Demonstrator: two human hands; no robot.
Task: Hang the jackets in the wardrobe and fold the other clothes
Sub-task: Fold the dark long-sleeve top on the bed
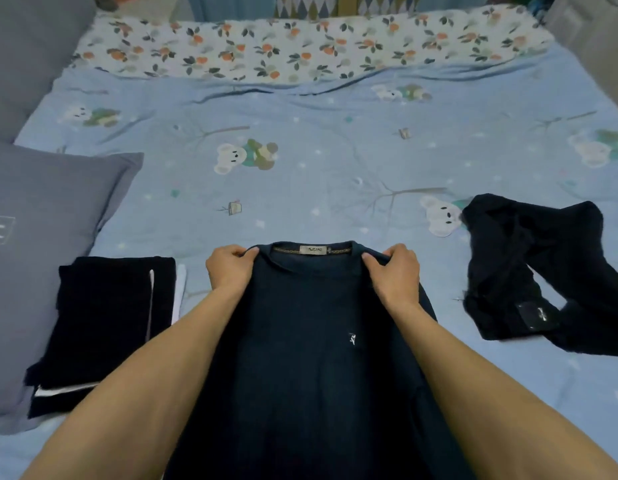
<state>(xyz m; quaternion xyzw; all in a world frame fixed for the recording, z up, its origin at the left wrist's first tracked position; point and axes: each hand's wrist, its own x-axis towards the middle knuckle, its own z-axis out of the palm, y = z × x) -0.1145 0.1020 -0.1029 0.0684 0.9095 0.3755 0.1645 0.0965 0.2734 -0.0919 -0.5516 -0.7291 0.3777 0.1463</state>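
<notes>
1. Right now the navy sweater (pixel 311 341) lies front-up on the bed (pixel 300 174), collar pointing away from the person, its long axis running from the collar back toward the body.
2. Each grip holds a shoulder: the left hand (pixel 229 268) pinches the fabric just left of the collar, and the right hand (pixel 394 271) pinches it just right, thumbs on top. Both sit equally near the neckline.
3. Open sheet lies beyond the collar, so spreading the garment forward looks unobstructed.
4. Sideways room is tighter: a folded dark stack (pixel 106 323) sits near on the left against a grey pillow (pixel 40 237), and a crumpled dark garment (pixel 543 271) lies to the right, apart from the sweater.
</notes>
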